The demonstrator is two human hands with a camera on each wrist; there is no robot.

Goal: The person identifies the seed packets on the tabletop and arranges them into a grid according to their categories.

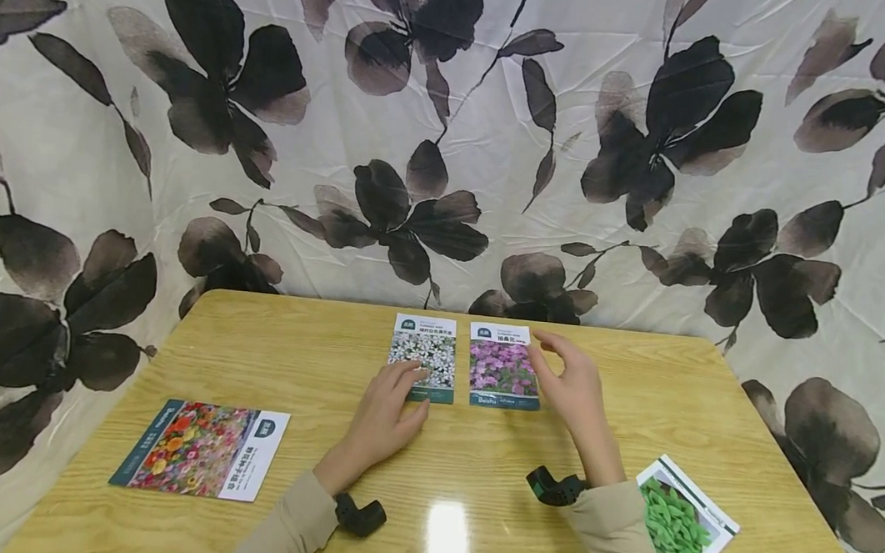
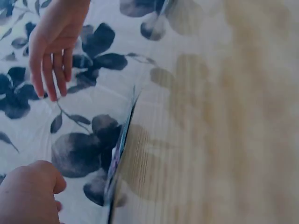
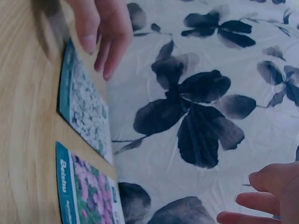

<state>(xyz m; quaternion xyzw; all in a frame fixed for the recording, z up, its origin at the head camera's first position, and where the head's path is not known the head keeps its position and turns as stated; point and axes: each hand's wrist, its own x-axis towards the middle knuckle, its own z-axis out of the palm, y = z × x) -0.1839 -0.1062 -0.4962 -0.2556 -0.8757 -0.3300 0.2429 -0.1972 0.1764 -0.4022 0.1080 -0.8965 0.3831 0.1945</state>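
Observation:
Two flower seed packets lie side by side at the table's far edge: one with white flowers (image 1: 438, 356), one with pink-purple flowers (image 1: 503, 370). My left hand (image 1: 385, 409) is over the lower left part of the white-flower packet, its fingers loosely bent and holding nothing. At the right side of the pink-purple packet is my right hand (image 1: 578, 388), its fingers relaxed and apart from one another. The right wrist view shows nothing in the right hand (image 3: 268, 193); whether it touches the packet in the head view, I cannot tell.
A larger packet with mixed red and orange flowers (image 1: 196, 449) lies sideways on the left of the wooden table (image 1: 508, 455). Tilted at the right front, a packet with green leaves (image 1: 673, 522) is partly behind the right sleeve. Flower-printed cloth (image 1: 450, 127) hangs behind the table.

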